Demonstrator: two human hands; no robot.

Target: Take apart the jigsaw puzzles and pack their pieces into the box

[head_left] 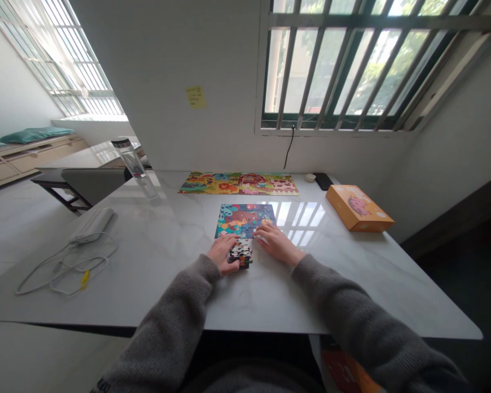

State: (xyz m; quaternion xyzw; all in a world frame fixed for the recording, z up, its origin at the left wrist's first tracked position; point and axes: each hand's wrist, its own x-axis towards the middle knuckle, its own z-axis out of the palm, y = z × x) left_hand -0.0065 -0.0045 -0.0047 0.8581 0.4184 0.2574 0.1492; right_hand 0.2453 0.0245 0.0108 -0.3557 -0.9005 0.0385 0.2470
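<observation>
Spanning the near edge of the glossy, marble-patterned white worktop (262, 308), two sleeves (174, 311) of thick ribbed grey knit end at bare wrists. Off to the left, a thin pale cable (67, 294) lies in loose loops, a small yellow tag (85, 278) on it. Between the wrists, the left hand (224, 254) has its fingers curled around a compact stack of puzzle pieces (241, 253), knobbly-edged and darkly printed, with the thumb along the near side. The right hand (276, 242) has bent, loosely parted fingers, their tips at the near right corner of a flat puzzle (245, 220); whether a piece sits under them I cannot tell. This puzzle lies just beyond the stack, a rectangle in teal, brown and deep blue, crossed by curved seams. Left of it rests a smooth white oblong device (92, 225); to the right, an orange cardboard box (358, 207) with crisp corners. Farther back stand a clear cylindrical bottle (135, 164) with a dark lid, a long, bright strip of printed farm animals (237, 184), and a flat black phone (323, 181). Beyond rises the matte wall (221, 136), bearing a square yellow paper note (196, 97), beside a window (352, 68) with straight bars.
</observation>
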